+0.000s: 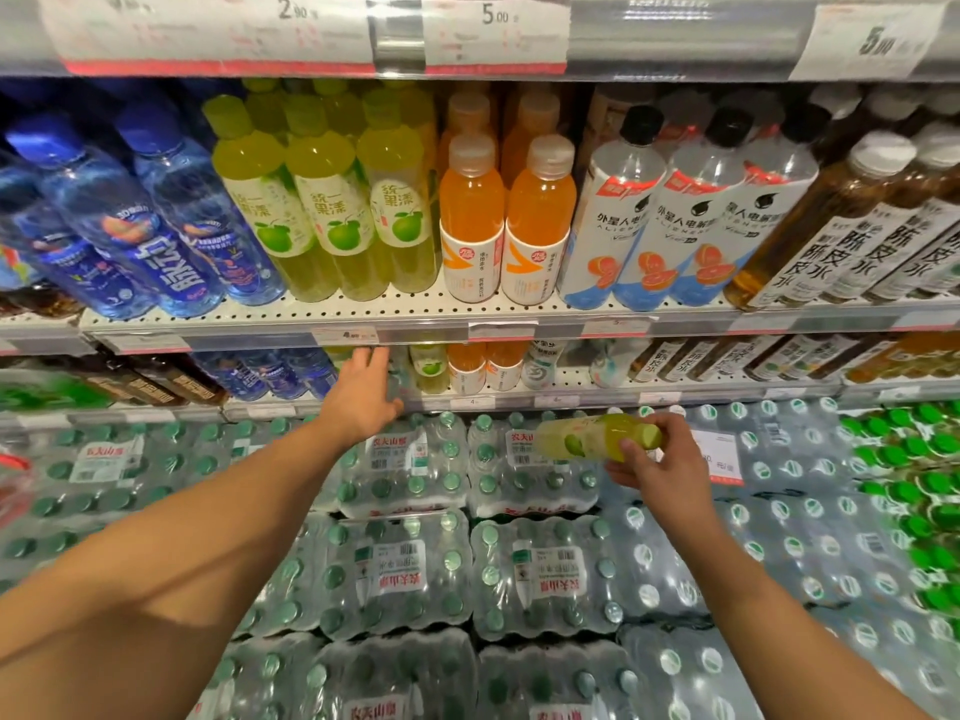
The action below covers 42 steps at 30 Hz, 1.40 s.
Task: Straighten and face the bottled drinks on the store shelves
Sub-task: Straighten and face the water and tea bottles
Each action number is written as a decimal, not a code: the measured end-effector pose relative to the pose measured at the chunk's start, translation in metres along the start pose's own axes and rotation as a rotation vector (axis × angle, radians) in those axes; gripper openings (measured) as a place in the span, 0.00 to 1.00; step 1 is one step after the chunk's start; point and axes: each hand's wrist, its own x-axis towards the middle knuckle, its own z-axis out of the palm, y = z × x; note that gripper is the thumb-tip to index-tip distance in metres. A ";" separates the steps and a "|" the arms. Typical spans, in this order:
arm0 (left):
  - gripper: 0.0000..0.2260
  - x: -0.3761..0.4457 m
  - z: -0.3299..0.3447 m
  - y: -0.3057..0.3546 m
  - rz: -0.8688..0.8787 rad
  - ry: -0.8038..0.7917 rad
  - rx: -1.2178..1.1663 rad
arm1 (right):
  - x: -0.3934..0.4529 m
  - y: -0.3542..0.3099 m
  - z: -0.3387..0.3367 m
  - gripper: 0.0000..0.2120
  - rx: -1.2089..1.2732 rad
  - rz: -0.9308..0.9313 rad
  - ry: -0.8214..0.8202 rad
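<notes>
Stock in hand: one green drink bottle (597, 437), lying on its side in the air, cap toward the person, base toward the shelves.
Right hand (657, 462): clenched round the cap end of that bottle, thumb over the shoulder, fingers beneath; held out in front of the lower shelf (571, 400).
Left hand (363, 394): released, fingers spread, holding nothing; reaching into the lower shelf, up and to the left of the right hand.
Gap: the left hand sits in the green-drink lane, where only one upright green bottle (430, 367) shows just to its right; in my judgement the held bottle belongs here.
Above the hands: upper shelf (363, 311) with green bottles (332, 200), orange bottles (506, 220) and blue bottles (156, 226), labels mostly forward.
Below the hands: shrink-wrapped water packs (405, 574), stacked.
Handling, judged: full plastic bottle, moderately heavy for its build, stiff enough under a firm grip, film label smooth and likely slippery; not fragile, though tall and narrow, so apt to tip against neighbours.
Where to take hold, judged: the mid-body, round the label, is the better hold for standing it upright and turning the label outward; the present cap-end grip gives less control of the base.
</notes>
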 end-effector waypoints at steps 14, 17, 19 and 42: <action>0.19 0.038 -0.002 0.000 -0.006 0.014 0.210 | -0.027 -0.007 -0.011 0.10 0.103 -0.075 -0.065; 0.18 0.041 -0.001 -0.001 -0.018 0.049 0.186 | -0.030 -0.002 -0.013 0.10 0.093 -0.075 -0.056; 0.15 0.041 -0.003 -0.001 -0.025 0.061 0.198 | -0.032 0.001 -0.013 0.09 0.080 -0.064 -0.057; 0.12 -0.096 0.010 -0.058 0.091 0.420 -0.552 | -0.039 -0.045 0.076 0.09 0.037 -0.103 -0.188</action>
